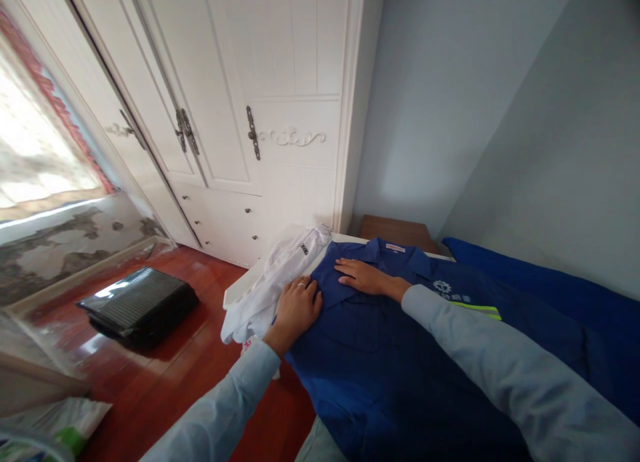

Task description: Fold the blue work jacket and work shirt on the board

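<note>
A dark blue work jacket (355, 342) lies spread out in front of me, its collar at the far edge. It bears a white gear emblem and a yellow-green stripe. On its upper part, near the collar, my right hand (364, 277) rests flat with its fingers stretched out. My left hand (299, 307), a ring on one finger, is at the jacket's left edge. Its fingers are bent and closed over the cloth there, and the fingertips are partly hidden. Just left of that hand a crumpled white garment (280, 275) with small dark lettering lies over a white surface.
Behind stands a white wardrobe (300, 62) with dark metal handles. A black plastic-wrapped package (143, 307) lies on the reddish wooden floor (200, 375) to the left. A brown wooden piece of furniture (397, 229) is near the wall, and blue fabric (530, 275) extends right.
</note>
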Available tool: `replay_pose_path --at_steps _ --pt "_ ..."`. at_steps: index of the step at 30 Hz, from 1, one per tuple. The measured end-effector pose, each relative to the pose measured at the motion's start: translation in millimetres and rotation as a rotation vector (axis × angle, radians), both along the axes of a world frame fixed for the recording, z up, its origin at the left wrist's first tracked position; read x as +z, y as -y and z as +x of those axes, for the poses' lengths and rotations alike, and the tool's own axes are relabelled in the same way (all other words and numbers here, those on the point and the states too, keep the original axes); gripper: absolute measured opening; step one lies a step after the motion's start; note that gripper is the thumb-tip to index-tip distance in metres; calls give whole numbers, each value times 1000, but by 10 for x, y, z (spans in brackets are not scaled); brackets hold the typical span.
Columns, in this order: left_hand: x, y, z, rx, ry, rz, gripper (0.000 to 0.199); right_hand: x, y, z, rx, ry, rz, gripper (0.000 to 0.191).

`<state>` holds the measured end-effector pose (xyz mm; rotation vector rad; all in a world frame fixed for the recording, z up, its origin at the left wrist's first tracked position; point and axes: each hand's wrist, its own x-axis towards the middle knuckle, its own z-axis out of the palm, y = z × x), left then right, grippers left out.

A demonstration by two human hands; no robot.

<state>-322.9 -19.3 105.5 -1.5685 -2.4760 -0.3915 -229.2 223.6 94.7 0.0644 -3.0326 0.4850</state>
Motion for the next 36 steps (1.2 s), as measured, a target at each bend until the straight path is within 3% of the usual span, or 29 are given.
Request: replay_pose_path --at_steps 3,7,11,14,17,22,25,29,36 --pt "143 -64 35 9 -37 -50 36 64 22 92 -25 -4 50 57" --pt "290 -257 137 -49 -88 4 39 126 62 450 -8 -81 91 51" --pt "293 -546 314 -205 -67 34 45 207 34 1048 -47 -95 86 48" --pt "246 -758 498 -375 -14 -34 47 309 -66 1636 -168 -61 64 48" --pt "179 -938 732 -516 39 -110 43 408 -238 2310 -391 -66 38 50" --pt "79 -1246 1186 -582 47 -69 54 454 -577 3395 -1000 -148 46 53" --pt "46 -1473 1426 -645 59 -36 60 426 -705 3828 -1303 -122 -80 53" --pt "13 -1782 1673 -702 83 -46 63 419 -746 4043 -1452 -121 -309 52" --pt "-54 -2123 2063 -821 130 -23 64 515 -868 3902 -1519 -75 -570 29"
